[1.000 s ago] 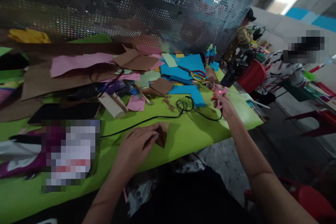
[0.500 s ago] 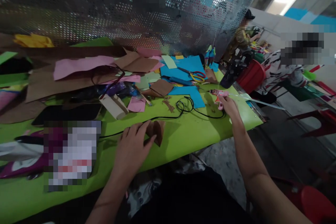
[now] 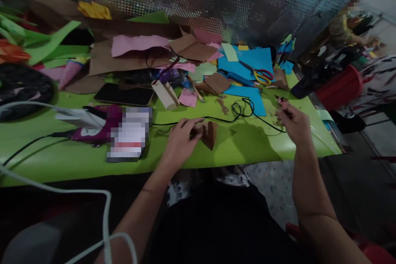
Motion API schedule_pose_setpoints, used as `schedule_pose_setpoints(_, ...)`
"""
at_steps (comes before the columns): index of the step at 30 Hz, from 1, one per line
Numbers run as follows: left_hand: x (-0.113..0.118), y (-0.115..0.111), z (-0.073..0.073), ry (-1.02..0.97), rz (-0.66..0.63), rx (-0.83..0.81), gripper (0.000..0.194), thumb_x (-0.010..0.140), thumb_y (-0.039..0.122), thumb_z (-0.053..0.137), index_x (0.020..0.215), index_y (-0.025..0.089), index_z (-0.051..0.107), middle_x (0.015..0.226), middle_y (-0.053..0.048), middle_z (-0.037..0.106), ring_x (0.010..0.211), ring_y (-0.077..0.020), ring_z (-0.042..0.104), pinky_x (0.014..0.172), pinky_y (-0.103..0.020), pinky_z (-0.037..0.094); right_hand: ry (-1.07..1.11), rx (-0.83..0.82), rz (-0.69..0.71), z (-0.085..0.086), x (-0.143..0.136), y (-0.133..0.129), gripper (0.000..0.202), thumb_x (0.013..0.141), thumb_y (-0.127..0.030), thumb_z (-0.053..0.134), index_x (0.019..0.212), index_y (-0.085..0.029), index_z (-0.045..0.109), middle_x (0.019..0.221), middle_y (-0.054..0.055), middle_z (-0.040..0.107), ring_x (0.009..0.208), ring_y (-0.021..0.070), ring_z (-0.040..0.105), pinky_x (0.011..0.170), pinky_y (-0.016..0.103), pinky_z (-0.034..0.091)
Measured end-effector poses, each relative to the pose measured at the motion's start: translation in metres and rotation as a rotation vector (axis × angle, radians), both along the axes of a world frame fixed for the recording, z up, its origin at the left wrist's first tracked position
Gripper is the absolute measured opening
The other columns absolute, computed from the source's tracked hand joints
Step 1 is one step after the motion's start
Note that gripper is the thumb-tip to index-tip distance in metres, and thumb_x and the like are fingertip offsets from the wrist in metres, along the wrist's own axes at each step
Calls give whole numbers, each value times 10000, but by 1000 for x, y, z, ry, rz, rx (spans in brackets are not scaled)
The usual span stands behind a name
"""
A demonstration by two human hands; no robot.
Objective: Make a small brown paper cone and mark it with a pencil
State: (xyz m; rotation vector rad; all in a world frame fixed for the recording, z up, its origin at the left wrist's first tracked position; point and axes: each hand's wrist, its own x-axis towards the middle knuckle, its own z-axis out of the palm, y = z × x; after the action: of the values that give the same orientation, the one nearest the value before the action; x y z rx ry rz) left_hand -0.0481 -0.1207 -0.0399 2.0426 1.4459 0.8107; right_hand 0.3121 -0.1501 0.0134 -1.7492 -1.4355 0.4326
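My left hand rests low over the green table, its thumb and fingers around the near side of a small folded piece of brown paper. Part of that piece is hidden by the fingers. Farther right, my right hand has its fingers curled at the handle of a pink glue gun. Only the gun's front end shows past the hand; the handle is covered. A clear glue stick sticks out behind the wrist. The gun's black cord loops across the table between both hands.
Scissors lie on blue paper. A cardboard roll, a phone and a purple power strip are to the left, beside heaped paper scraps. White cable hangs at the front left. Another person sits at the right.
The view has swung left and levelled, showing more of the table's left end. My left hand stays at the brown paper; my right fingers have shifted nearer over the glue gun.
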Motion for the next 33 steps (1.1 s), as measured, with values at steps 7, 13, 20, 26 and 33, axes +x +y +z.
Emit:
schedule_pose_setpoints(7, -5, 6, 5, -398, -77, -140, 343, 822, 270, 629, 1150, 201, 698, 941, -34, 651, 855, -182, 601, 816, -332, 511, 235, -119, 538, -6, -83, 20, 198, 888, -357, 663, 1019, -225, 732, 912, 37, 712, 726, 162, 626, 670, 303, 506)
schedule_pose_setpoints(13, 0, 7, 12, -719, 17, -234, 361, 758, 274, 722, 1104, 189, 663, 858, 0, 627, 828, -153, 612, 784, -295, 509, 598, -140, 575, -21, -118, 26, 276, 868, -385, 704, 1102, -239, 705, 1042, 39, 706, 956, 171, 653, 839, 307, 531)
schedule_pose_setpoints(20, 24, 3, 4, -968, 299, -201, 264, 696, 253, 781, 899, 189, 625, 814, 13, 632, 772, -123, 608, 751, -269, 518, 868, -144, 410, -37, -153, 18, 393, 674, -394, 869, 983, -244, 678, 915, 13, 718, 826, 165, 653, 784, 299, 546)
schedule_pose_setpoints(26, 42, -7, 7, -1033, 304, -258, 258, 689, 272, 770, 841, 187, 579, 807, 20, 621, 764, -113, 601, 744, -253, 496, 907, -48, 293, -33, -173, 21, 236, 698, -365, 835, 852, -240, 707, 778, -19, 682, 630, 124, 591, 664, 271, 525)
schedule_pose_setpoints(33, 49, -14, 7, -990, 293, -288, 250, 670, 267, 755, 805, 193, 559, 777, 23, 611, 735, -119, 588, 711, -255, 490, 888, -54, 282, -31, -174, 21, 215, 719, -383, 814, 788, -222, 690, 748, -20, 664, 621, 119, 581, 644, 266, 518)
